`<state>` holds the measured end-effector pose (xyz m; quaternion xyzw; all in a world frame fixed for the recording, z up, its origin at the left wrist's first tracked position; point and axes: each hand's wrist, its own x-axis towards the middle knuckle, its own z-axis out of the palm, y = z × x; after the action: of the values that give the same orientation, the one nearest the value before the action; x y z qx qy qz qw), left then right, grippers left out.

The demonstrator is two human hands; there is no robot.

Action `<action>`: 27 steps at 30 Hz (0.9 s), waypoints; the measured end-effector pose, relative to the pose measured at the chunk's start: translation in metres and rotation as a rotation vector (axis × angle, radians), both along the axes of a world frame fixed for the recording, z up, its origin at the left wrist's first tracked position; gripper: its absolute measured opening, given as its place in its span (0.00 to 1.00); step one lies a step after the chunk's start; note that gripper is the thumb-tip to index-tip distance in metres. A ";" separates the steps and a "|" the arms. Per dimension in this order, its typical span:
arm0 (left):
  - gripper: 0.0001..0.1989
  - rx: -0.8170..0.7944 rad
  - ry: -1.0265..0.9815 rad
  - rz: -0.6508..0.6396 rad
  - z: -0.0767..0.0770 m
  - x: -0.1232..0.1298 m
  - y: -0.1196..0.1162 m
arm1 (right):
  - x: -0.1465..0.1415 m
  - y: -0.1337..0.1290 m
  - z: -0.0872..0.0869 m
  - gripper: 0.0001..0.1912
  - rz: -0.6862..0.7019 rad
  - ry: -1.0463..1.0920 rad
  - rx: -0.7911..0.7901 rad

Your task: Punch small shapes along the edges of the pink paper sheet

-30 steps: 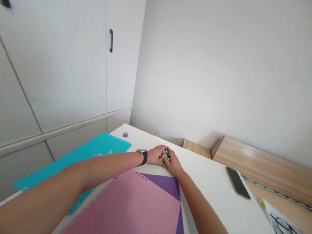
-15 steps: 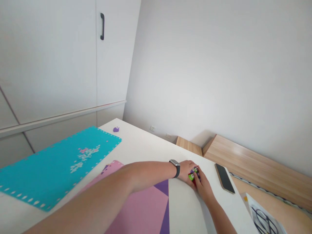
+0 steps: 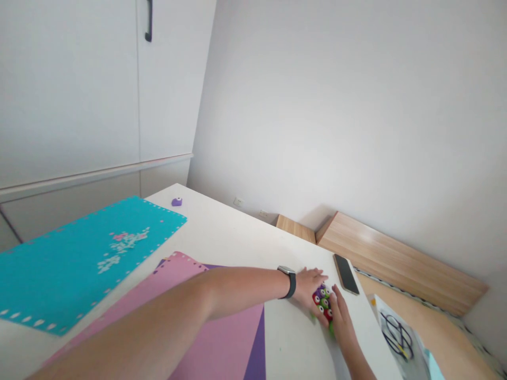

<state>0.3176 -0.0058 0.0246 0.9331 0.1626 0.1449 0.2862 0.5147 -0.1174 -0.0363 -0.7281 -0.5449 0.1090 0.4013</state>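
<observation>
My left hand (image 3: 308,287) has its fingers spread, and its palm side rests against one cluster of small, rounded, shiny pieces in red, green and purple with white eye-like dots (image 3: 324,303). My right hand (image 3: 344,315) faces it from the other side, fingers straight and close together, touching the cluster. So two hands bracket one group on the white, smooth tabletop (image 3: 245,253), near its right edge. Several pieces show between my fingers, but my hands cover part of the group, so I cannot count them all. One watch with a black strap and a silvery case (image 3: 292,285) is on my left wrist.

Just beyond my hands lies one flat black phone with a pale rim (image 3: 346,273). Under and beside my left forearm is one pink sheet with purple marks along its border (image 3: 222,343), with one plain purple sheet (image 3: 256,351) showing at its edges. Farther left lies one turquoise rectangular mat with a white-and-pink blossom print (image 3: 79,258). One single purple piece with a white eye (image 3: 177,202) sits apart, near the far corner.

Past the tabletop, I see two white wall sockets (image 3: 238,201), one pale wooden board (image 3: 396,258) and one black cabinet handle (image 3: 149,22).
</observation>
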 end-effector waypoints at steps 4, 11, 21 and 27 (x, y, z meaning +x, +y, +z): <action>0.50 -0.019 -0.077 0.237 0.038 -0.065 0.033 | -0.011 0.007 0.040 0.32 0.089 -0.342 0.118; 0.37 0.176 0.215 0.311 0.047 -0.249 0.031 | -0.046 0.031 0.074 0.24 0.258 -0.649 -0.205; 0.38 0.176 0.248 0.419 0.018 -0.372 -0.029 | -0.024 0.088 0.066 0.16 0.063 -0.633 -0.457; 0.34 0.156 0.152 0.462 0.004 -0.378 -0.040 | -0.036 0.101 0.045 0.21 -0.031 -0.649 -0.533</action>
<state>-0.0601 -0.0453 0.0288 0.8987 0.3807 0.1481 0.1596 0.4788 -0.0161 0.0089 -0.8113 -0.5846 0.0052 0.0079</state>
